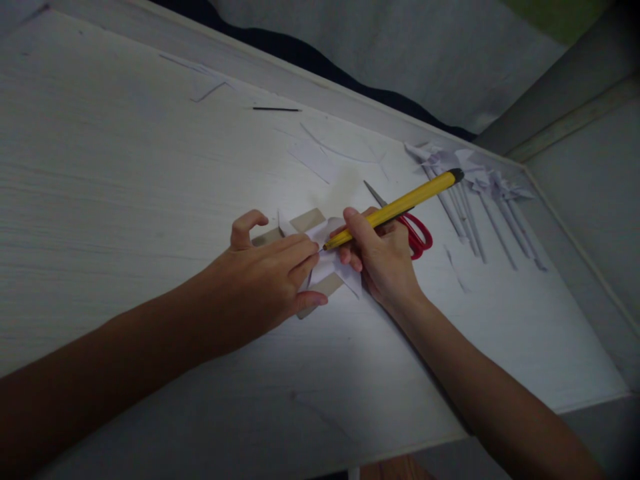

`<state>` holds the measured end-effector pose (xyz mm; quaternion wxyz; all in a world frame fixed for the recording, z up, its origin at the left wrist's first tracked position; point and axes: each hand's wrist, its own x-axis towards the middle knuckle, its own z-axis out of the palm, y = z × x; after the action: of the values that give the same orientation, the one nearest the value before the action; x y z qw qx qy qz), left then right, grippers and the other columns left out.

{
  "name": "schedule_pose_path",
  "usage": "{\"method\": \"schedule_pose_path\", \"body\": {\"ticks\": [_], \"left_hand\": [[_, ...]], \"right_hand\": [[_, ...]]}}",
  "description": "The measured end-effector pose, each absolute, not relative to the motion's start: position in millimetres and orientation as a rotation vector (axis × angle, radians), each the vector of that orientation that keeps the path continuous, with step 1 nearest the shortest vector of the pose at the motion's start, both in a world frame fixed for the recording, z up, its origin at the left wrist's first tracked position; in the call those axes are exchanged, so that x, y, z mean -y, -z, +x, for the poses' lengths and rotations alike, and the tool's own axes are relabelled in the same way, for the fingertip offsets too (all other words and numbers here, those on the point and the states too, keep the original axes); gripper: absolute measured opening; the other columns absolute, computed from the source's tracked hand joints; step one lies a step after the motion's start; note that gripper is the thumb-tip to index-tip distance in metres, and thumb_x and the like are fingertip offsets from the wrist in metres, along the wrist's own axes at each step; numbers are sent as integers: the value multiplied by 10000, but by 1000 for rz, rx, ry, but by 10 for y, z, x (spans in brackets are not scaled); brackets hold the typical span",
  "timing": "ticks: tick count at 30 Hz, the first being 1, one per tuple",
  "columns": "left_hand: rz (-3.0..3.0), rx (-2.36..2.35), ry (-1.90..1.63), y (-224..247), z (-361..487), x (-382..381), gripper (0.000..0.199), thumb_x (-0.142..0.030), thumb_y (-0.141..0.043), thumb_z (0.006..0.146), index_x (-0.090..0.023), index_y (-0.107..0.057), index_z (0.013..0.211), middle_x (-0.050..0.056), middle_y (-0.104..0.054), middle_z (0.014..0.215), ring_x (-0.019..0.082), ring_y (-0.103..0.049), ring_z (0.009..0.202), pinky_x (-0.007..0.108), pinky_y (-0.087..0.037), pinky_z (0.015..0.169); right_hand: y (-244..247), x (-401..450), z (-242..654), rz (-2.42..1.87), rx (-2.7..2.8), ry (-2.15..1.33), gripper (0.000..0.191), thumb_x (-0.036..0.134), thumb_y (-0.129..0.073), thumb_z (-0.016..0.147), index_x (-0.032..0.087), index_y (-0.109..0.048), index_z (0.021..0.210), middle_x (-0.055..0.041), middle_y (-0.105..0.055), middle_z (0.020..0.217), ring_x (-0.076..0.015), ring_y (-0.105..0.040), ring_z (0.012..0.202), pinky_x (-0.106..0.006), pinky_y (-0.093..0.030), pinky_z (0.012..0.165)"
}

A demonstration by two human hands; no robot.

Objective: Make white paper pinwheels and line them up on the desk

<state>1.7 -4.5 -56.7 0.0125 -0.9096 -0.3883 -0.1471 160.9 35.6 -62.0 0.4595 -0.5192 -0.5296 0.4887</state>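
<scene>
Both hands at work close together, low over the tabletop (125, 200). Our left hand (275, 277) lies loosely spread, fingertips down on a folded white paper (327, 267), thumb apart on the near side, one finger crooked up clear; we take it to be steadying the sheet. Our right hand (387, 257) closes pen-fashion around a yellow pen-like tool (410, 200), gripped low, presumably for control, its narrow tip at the paper beside the left fingertips. The paper sits between the hands over a greyish piece (310, 219), perhaps card, which sticks out on several sides. Our left hand covers much of the paper, so its full shape we cannot read. Just beyond the right hand, red-handled scissors (421, 248), partly hidden by hand and tool; we judge them the nearest obstacle. Farther right, a row of paper flowers (477, 177) on thin stems, heads toward the raised back edge (240, 63), apparently kept out of the working patch. Beyond the paper, pale scraps (313, 160) and a thin black stick (276, 109), well apart from our fingers.
</scene>
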Motion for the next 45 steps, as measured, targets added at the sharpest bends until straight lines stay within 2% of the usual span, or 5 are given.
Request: {"method": "schedule_pose_path", "body": {"ticks": [19, 34, 45], "left_hand": [[-2793, 1150, 449, 594, 3, 42, 282, -298, -319, 847, -149, -554, 893, 39, -595, 893, 169, -535, 764, 462, -140, 884], [-2799, 1167, 475, 579, 8, 49, 245, -273, -359, 829, -169, -578, 861, 43, -600, 878, 172, -542, 741, 457, -174, 876], [-2817, 1195, 430, 534, 29, 52, 283, -322, -379, 820, -135, -564, 924, 88, -593, 927, 208, -529, 841, 468, -179, 865]], "right_hand": [[652, -371, 1595, -1329, 1253, -1188, 272, 363, -528, 689, 153, -501, 517, 21, -518, 398, -62, -449, 307, -163, -364, 303], [662, -390, 1599, -1333, 1181, -1207, 258, 349, -545, 672, 151, -514, 508, 15, -531, 398, -77, -477, 317, -172, -386, 311], [607, -393, 1589, -1290, 1151, -1260, 310, 399, -540, 676, 151, -480, 499, 24, -497, 351, -62, -441, 290, -161, -356, 302]]}}
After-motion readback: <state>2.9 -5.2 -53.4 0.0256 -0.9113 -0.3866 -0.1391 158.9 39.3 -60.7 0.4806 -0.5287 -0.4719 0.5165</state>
